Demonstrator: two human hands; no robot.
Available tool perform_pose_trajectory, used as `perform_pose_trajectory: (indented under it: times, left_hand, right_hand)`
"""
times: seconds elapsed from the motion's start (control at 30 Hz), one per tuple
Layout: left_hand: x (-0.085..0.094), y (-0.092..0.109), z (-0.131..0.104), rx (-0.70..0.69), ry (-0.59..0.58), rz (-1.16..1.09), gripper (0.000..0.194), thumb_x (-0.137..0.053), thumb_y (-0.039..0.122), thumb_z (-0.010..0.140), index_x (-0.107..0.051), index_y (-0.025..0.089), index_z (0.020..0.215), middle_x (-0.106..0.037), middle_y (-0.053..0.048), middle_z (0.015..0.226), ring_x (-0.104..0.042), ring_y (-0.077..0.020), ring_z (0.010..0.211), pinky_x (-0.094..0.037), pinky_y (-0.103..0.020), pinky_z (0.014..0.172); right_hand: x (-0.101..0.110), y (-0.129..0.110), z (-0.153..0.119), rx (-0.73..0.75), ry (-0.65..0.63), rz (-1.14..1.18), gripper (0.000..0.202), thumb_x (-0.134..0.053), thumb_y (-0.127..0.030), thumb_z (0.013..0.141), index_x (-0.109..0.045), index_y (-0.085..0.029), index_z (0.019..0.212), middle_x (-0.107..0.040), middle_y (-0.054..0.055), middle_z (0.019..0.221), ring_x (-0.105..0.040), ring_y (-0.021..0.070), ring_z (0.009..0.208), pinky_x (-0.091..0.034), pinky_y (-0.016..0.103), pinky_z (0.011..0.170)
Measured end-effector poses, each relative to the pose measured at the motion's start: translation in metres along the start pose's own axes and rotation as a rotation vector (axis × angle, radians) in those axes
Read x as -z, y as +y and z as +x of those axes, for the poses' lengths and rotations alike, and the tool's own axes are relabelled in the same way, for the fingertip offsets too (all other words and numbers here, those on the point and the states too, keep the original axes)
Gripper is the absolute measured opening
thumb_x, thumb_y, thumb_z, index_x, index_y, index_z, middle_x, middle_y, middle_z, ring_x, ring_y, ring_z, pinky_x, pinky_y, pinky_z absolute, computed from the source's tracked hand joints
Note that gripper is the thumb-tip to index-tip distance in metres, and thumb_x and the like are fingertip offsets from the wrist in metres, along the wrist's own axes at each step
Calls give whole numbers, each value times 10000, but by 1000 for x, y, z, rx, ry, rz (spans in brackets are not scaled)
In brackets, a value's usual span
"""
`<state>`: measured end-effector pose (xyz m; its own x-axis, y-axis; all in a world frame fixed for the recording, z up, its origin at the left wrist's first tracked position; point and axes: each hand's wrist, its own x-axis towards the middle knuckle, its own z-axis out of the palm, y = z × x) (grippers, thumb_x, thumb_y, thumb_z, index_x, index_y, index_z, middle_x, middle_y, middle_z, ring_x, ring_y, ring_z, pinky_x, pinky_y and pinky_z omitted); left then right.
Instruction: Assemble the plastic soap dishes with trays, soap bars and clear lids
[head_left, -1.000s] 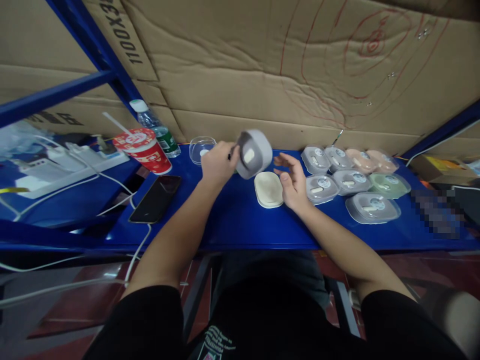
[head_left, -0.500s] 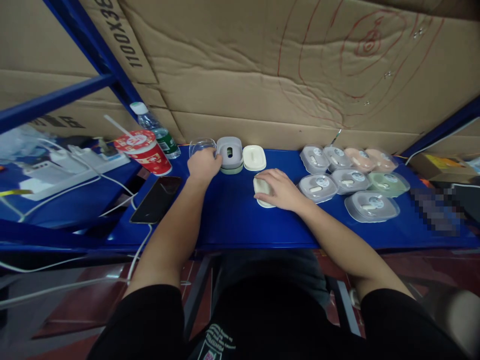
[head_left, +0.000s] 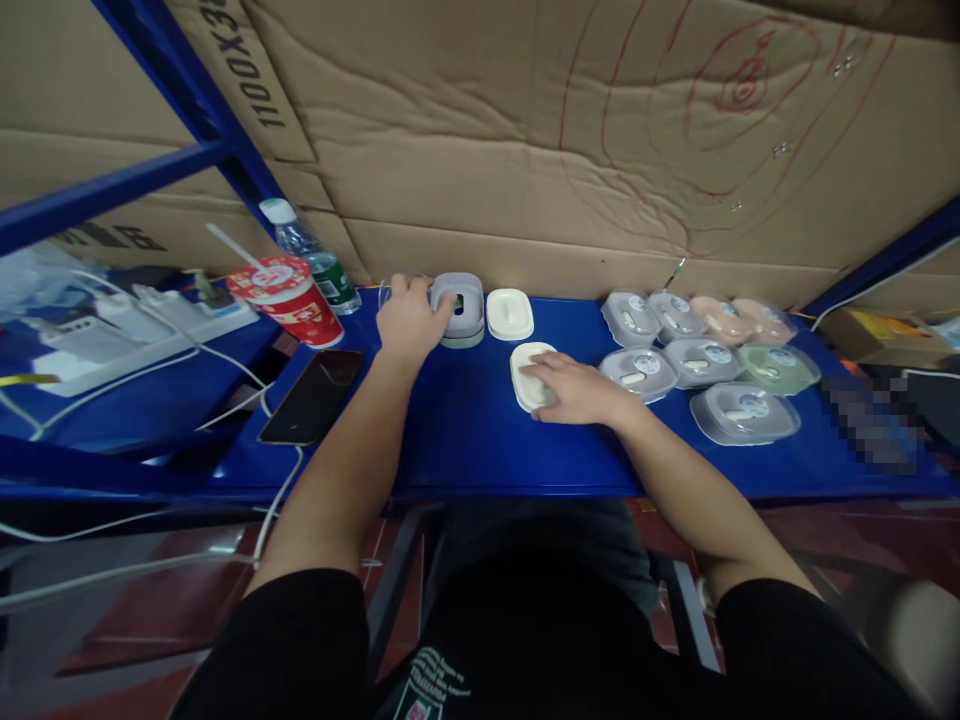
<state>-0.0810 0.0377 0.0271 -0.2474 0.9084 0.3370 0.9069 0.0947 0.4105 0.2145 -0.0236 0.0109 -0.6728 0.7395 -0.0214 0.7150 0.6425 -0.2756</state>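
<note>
My right hand (head_left: 577,390) rests on a cream rounded-square piece (head_left: 523,378) lying on the blue table, its fingers stretched over the top and the thumb near the close edge. Beyond it lies a second cream piece (head_left: 510,314), with a raised bar in its middle. My left hand (head_left: 411,318) is over clear plastic covers (head_left: 385,291), mostly hidden behind it. Its fingers are apart, and the thumb reaches to the side of a grey rounded-square piece (head_left: 469,290) with an oval slot. That one sits on a pale green piece (head_left: 463,342).
On the right, several clear-covered boxes (head_left: 744,413) in grey, peach and green stand grouped. At left are a phone (head_left: 311,397), a red paper cup (head_left: 296,305) with a straw, a water bottle (head_left: 326,270), a power strip (head_left: 142,335) and cables. A cardboard wall (head_left: 465,150) closes the back.
My right hand has loosened from the cream piece, its fingers now lying on top and more of the piece showing. My left hand's fingers have lifted and spread, the thumb moving toward the grey piece.
</note>
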Motion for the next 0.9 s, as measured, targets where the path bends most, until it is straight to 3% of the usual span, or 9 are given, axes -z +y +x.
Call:
perform_pose_trajectory:
  times: [0.13,0.37,0.63,0.77,0.9]
  left_hand:
    - [5,-9,5,98,-1,-11,692,-431,696,1020,-665,179,1416,-585,-255,1460,-634,-466,1310,-498,-584,1092]
    - [-3,-28,18,178,-143,25,892,-255,828,992,-710,159,1365,-692,-282,1393,-625,-494,1338,-482,-634,1090]
    - [-4,-29,20,214,-142,84,848,-291,801,993,-757,151,1274,-748,-280,1283,-679,-479,1263,-517,-601,1041]
    - [-2,-36,23,236,-154,138,693,-367,633,1037,-739,111,1301,-729,-307,1307,-680,-469,1269,-521,-583,1033]
    - [1,-37,23,237,-169,124,626,-396,534,1055,-714,79,1344,-697,-326,1355,-672,-462,1290,-518,-582,1043]
  right_hand:
    - [8,-2,-2,-21,2,-8,615,-845,-321,809,-692,-274,1402,-602,136,1580,-598,421,1400,-558,568,1059]
    - [14,-2,0,65,130,40,116,-707,-281,973,-742,-256,1081,-757,71,1235,-671,306,1198,-533,460,992]
    - [32,-4,-10,-48,340,126,116,-645,-321,1017,-715,-232,996,-742,63,1025,-695,242,888,-503,370,793]
    - [29,-6,1,-96,424,15,139,-620,-317,1037,-717,-218,1035,-756,106,1079,-692,299,999,-495,412,843]
    - [21,-15,24,-164,384,-206,166,-600,-264,1044,-725,-183,1116,-764,167,1178,-664,363,1101,-470,482,911]
